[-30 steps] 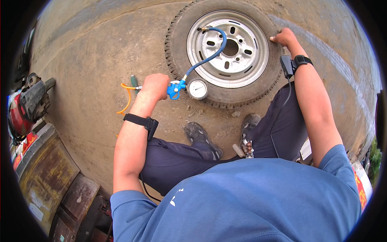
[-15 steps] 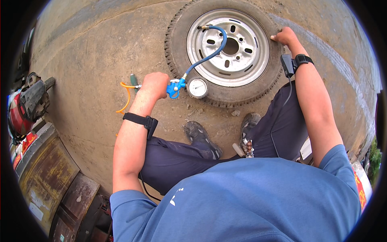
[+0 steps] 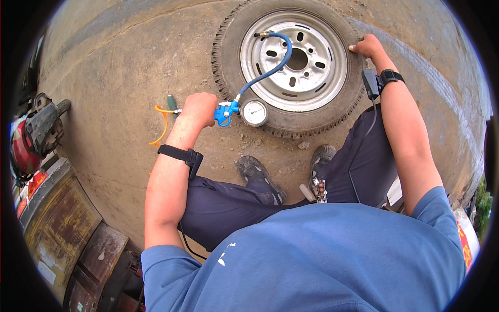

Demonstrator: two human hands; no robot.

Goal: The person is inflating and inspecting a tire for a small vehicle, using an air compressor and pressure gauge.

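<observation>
A wheel with a black tire [image 3: 228,62] and a silver steel rim [image 3: 317,86] lies flat on the ground ahead of me. My left hand [image 3: 200,110] is closed around the handle of a blue tire inflator [image 3: 224,111], to the left of the tire's near edge. Its round dial gauge [image 3: 254,112] faces up beside the tread. From the inflator a blue hose [image 3: 283,61] arches over the rim to a brass end [image 3: 264,35] at the rim's far left part. My right hand [image 3: 368,47] grips the tire's right edge, thumb on the sidewall, the other fingers mostly hidden.
An orange air line [image 3: 166,125] with a green fitting [image 3: 172,102] trails left of my left hand. My shoes [image 3: 260,179] stand near the tire, with keys [image 3: 321,192] between my legs. A red and black machine [image 3: 31,138] and a worn cabinet [image 3: 62,208] are at the left.
</observation>
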